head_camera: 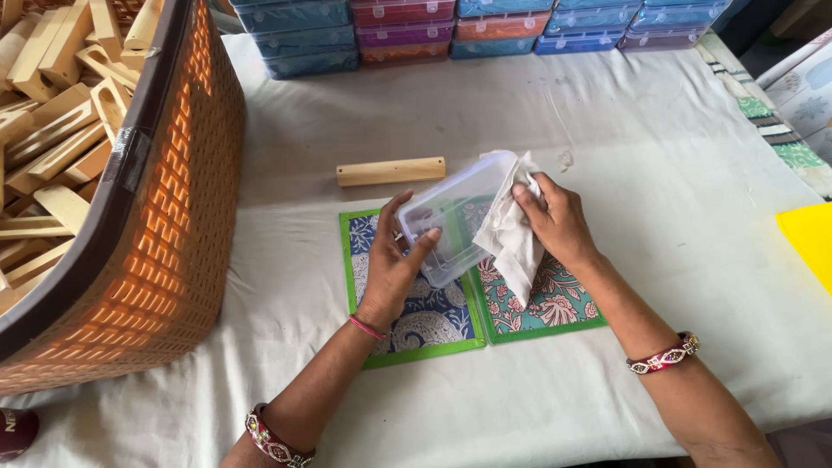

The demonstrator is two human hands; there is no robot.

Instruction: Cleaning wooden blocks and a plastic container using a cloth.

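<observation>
Held tilted above the two patterned green-bordered mats (pixel 416 316) on the counter, the clear rectangular plastic box (pixel 451 217) looks light, stiff and probably slippery, best gripped by its edges: left hand (pixel 394 264) fingers clamp its near-left side, right hand (pixel 555 221) fingers pinch a soft white cloth (pixel 511 238) against it.

Obstacles: orange basket (pixel 173 217) at nine o'clock; stacked coloured boxes (pixel 485 30) at twelve; wooden block (pixel 390 171) just beyond the hands. Free passage: white cloth (pixel 693 217) at three o'clock.

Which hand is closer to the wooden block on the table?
Left. The left hand is just below the wooden block; the right hand is farther off to its right.
</observation>
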